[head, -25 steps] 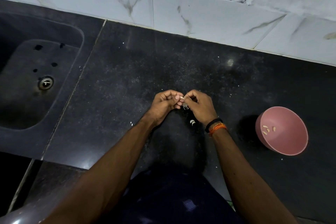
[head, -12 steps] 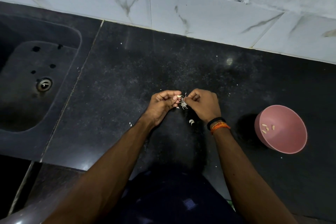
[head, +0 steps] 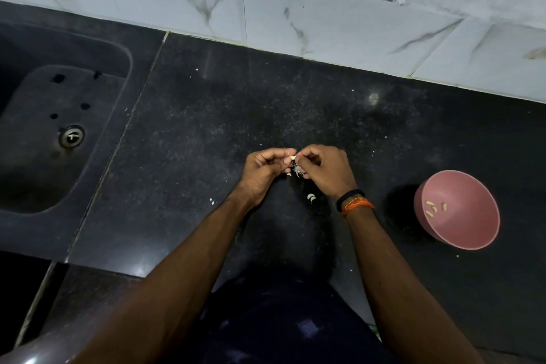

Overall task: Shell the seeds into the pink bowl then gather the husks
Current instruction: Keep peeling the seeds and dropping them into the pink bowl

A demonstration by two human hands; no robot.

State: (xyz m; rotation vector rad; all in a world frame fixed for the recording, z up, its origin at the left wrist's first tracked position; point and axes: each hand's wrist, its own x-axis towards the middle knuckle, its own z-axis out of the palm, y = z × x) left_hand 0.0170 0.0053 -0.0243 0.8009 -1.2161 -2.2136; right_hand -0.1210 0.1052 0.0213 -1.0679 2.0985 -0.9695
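**Mid-shelling: one seed worked between two hands**

Nearest, both forearms reach over the black countertop (head: 183, 139). Left hand (head: 263, 168) and right hand (head: 328, 171) pinch one seed (head: 293, 158) with curled fingertips; husks (head: 311, 197) lie beneath. Peeling gently should keep the kernel whole. The pink bowl (head: 461, 233), holding kernels, stands well apart rightward, unobstructed; the sink (head: 44, 156) lies far left.

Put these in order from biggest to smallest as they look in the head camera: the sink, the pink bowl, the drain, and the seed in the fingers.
1. sink
2. pink bowl
3. drain
4. seed, pinched between the left hand and right hand
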